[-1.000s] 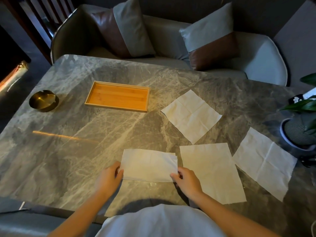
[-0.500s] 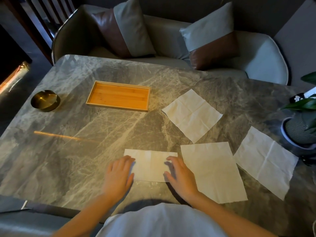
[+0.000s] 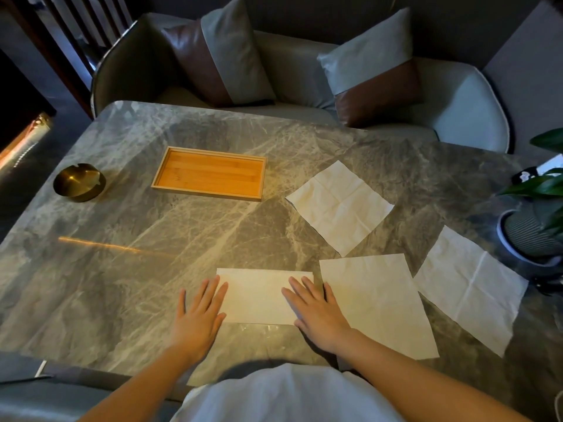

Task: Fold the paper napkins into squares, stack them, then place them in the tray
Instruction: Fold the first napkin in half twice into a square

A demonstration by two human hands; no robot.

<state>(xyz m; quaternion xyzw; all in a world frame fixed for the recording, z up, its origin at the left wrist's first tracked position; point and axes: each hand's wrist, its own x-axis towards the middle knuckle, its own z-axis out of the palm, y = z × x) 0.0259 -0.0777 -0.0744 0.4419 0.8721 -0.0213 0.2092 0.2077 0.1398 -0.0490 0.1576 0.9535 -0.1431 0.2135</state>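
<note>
The folded napkin [image 3: 257,296] lies flat on the table [image 3: 122,269] as a rectangle, folded once. Its long axis runs left to right, parallel to the near table edge; its short axis points away from me. I see it directly between my two hands.

My left hand [image 3: 199,315] is flat and open, palm down, fingers spread; its fingertips [image 3: 217,289] overlap the napkin's left end. My right hand [image 3: 316,312] is likewise flat and open, palm down, covering the napkin's right end. Neither hand grips anything.

Just right of my right hand, nearly touching the folded piece, an unfolded napkin [image 3: 377,303] lies flat, its long axis running away from me and slightly tilted. Further right of that hand lies a second unfolded napkin [image 3: 469,287], showing crease lines. Beyond my right hand, further across the table, a third unfolded napkin [image 3: 339,207] sits rotated so one corner points toward me.

The wooden tray [image 3: 210,173] stands well beyond my left hand, long axis left to right, with nothing in it. A brass ashtray [image 3: 79,184] sits far left of it. A potted plant [image 3: 536,220] stands at the far right edge.

I can read no writing, brand or label on any item.
</note>
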